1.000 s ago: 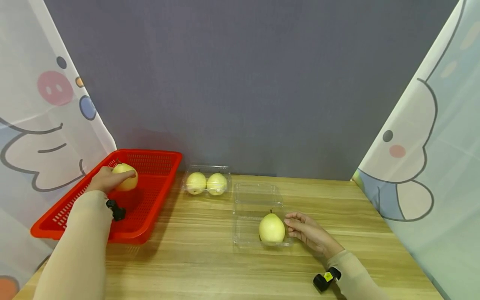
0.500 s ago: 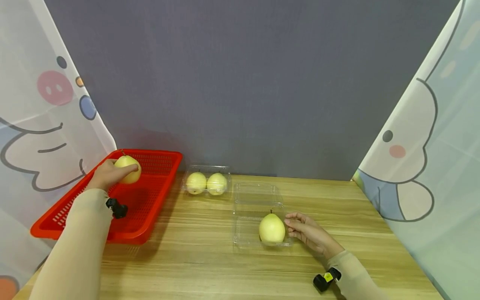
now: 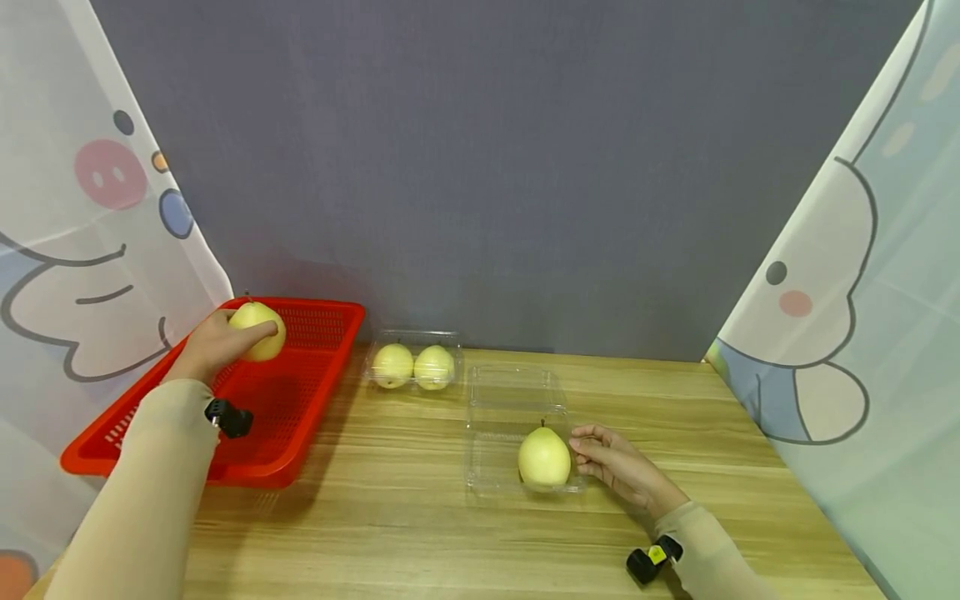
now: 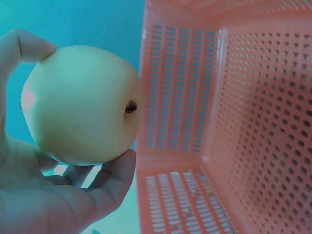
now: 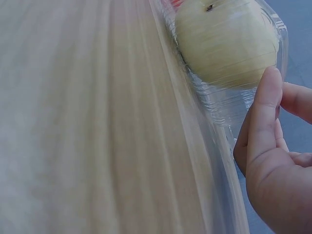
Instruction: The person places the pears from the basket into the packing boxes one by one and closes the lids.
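Over the red basket (image 3: pixel 279 398), the left hand (image 3: pixel 212 343) clasps a yellow pear (image 3: pixel 257 327), probably firm, weighty, easily bruised; cradle its belly. Right of the basket, the right hand (image 3: pixel 621 468) pinches a clear clamshell (image 3: pixel 495 460).

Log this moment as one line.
left hand: holds pear over basket; right hand: at open box, one pear inside; rear box: two pears

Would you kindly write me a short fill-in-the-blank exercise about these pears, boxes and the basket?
1. The ____ hand grips a pear.
2. The farther clear box holds ____ pears.
3. The nearer clear box holds just ____ pear.
4. In the head view, the basket is coloured ____.

Missing words: left; two; one; red.
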`<action>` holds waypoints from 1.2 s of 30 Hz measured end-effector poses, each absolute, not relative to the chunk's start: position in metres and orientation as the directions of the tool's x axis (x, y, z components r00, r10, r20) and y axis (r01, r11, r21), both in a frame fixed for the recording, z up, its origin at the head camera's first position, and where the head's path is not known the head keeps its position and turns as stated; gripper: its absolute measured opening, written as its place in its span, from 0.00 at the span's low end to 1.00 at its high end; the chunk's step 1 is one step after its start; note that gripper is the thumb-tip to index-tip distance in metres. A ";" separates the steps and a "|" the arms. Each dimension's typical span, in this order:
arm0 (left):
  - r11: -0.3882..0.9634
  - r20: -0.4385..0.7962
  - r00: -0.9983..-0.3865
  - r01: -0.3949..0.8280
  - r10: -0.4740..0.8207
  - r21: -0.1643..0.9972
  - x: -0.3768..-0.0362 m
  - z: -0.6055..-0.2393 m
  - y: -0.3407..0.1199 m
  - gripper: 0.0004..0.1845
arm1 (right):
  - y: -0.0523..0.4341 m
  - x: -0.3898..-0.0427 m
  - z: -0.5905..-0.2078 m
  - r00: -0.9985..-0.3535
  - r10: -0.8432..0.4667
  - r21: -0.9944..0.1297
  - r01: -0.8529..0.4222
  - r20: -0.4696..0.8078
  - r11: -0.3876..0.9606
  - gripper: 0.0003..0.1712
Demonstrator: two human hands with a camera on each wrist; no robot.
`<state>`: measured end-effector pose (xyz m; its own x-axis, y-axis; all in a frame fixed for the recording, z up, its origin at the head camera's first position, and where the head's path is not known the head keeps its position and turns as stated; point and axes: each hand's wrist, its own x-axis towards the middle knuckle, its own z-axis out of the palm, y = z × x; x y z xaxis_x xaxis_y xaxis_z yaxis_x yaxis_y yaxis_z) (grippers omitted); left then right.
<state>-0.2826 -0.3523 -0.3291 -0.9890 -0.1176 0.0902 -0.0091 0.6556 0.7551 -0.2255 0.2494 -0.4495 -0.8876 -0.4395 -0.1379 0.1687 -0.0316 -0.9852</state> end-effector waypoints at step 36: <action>0.551 0.144 -0.989 0.134 0.026 0.824 -0.245 -0.273 -0.270 0.39 | 0.249 -0.229 -0.452 -0.888 -0.433 -0.983 0.183 -0.152 -0.030 0.30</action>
